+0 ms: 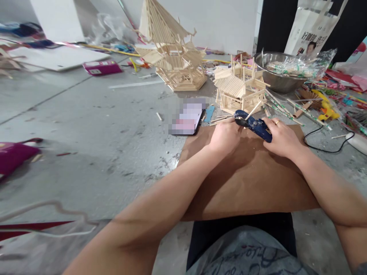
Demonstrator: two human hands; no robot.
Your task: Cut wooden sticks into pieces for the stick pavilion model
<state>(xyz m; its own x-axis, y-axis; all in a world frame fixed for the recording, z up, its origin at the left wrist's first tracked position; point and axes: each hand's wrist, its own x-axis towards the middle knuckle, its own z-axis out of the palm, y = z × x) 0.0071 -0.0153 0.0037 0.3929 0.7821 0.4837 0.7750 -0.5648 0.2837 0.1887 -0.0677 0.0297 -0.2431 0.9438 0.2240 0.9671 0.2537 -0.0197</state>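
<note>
My right hand (282, 136) is wrapped round a blue hand cutter (256, 128), which points left with its rounded dark head beside my left fingers. My left hand (226, 135) is closed at that head, its fingertips partly hidden. A thin wooden stick (254, 109) slants up from the cutter's head and appears to be pinched by my left hand. Just beyond both hands stands a small pavilion (242, 88) built of wooden sticks, with bare posts on top. Brown paper (252, 183) lies under my hands, and several loose sticks (222, 119) are by my left knuckles.
A tall stick pagoda (172, 57) stands behind to the left. A phone (187, 118) lies left of the paper. A metal bowl (282, 82) holds wrapped sticks at the back right. Purple packs (101, 68), a black cord (323, 151) and a yellow tool (328, 109) lie on the floor.
</note>
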